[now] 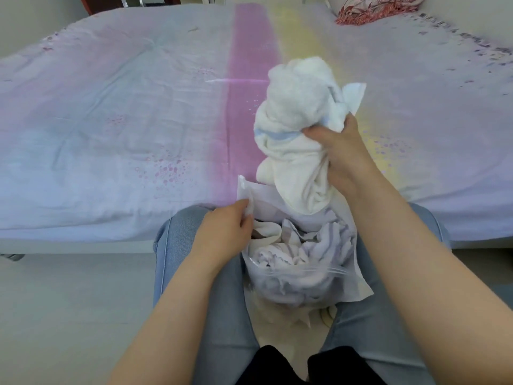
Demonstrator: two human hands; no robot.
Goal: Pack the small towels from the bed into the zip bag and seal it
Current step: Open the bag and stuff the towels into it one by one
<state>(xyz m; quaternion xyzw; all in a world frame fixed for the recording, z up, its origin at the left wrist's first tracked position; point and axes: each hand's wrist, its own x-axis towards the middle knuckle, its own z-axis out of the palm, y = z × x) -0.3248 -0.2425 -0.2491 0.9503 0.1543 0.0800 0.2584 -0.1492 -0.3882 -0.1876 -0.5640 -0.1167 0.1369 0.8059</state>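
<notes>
Over the lap, right hand (340, 157) grips a white towel (294, 129) above the bag (294, 270); left hand (227, 226) pinches its rim.

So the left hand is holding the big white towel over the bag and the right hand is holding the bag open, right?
Not quite: the hands are swapped. In the head view, the right hand grips the white towel above the zip bag, and the left hand pinches the bag's edge to hold it open.
</notes>
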